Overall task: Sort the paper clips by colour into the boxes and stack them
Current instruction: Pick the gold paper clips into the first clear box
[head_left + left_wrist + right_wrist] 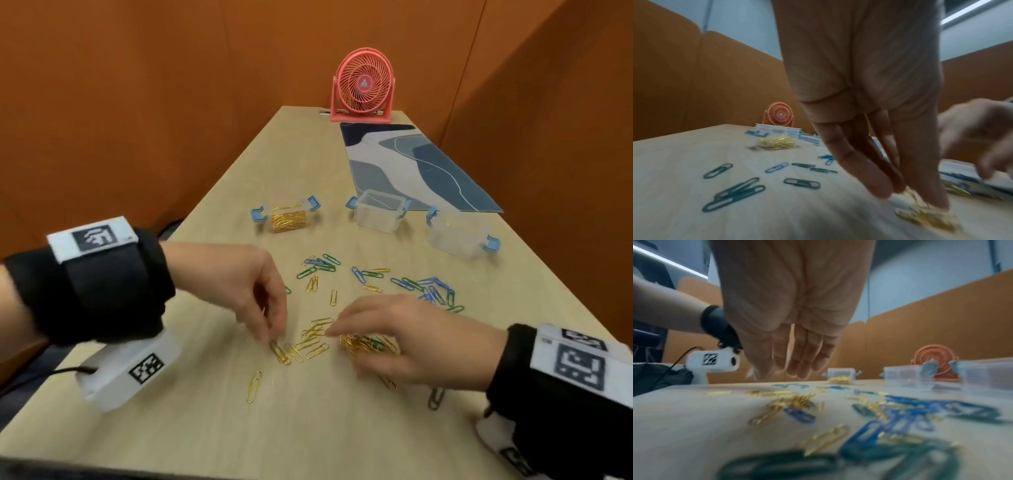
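Gold, blue and green paper clips lie scattered on the wooden table (212, 428). My left hand (274, 339) points its fingers straight down and pinches gold clips (918, 203) between fingertips and thumb at the left end of the gold heap (366, 344). My right hand (346, 353) hovers over that heap with fingers loosely spread and nothing in them; in the right wrist view the right hand (781, 369) hangs above the clips. One clear box (289, 219) with blue latches holds gold clips. Two more clear boxes (378, 212) (459, 236) stand empty to its right.
Blue clips (428, 287) cluster at the right and green ones (318, 265) sit behind the hands. A single gold clip (254, 387) lies near the front. A patterned mat (411, 164) and a pink fan (363, 85) are at the far end. Orange partitions enclose the table.
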A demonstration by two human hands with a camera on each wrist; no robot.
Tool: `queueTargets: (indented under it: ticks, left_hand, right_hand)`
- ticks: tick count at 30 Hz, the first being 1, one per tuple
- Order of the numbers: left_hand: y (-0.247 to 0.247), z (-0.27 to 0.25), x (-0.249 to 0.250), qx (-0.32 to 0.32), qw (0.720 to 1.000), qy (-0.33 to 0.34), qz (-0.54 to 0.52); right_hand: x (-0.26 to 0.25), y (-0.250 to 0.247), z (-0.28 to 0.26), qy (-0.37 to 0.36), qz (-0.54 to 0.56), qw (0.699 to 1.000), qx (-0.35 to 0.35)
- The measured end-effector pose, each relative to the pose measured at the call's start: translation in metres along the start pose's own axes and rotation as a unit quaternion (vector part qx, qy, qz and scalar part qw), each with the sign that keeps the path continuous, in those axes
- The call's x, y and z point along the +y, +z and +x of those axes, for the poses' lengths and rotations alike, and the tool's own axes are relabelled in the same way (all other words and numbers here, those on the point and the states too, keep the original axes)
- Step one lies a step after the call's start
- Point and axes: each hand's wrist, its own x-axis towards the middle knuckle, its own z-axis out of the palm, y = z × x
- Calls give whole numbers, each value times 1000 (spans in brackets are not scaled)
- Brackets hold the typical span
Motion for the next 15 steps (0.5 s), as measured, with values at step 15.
queueTargets:
  ticks: [15]
  left_hand:
    - [32,-3,5,-16,997,72,-20]
  right_hand:
    - [36,-8,-31,183,19,982,32]
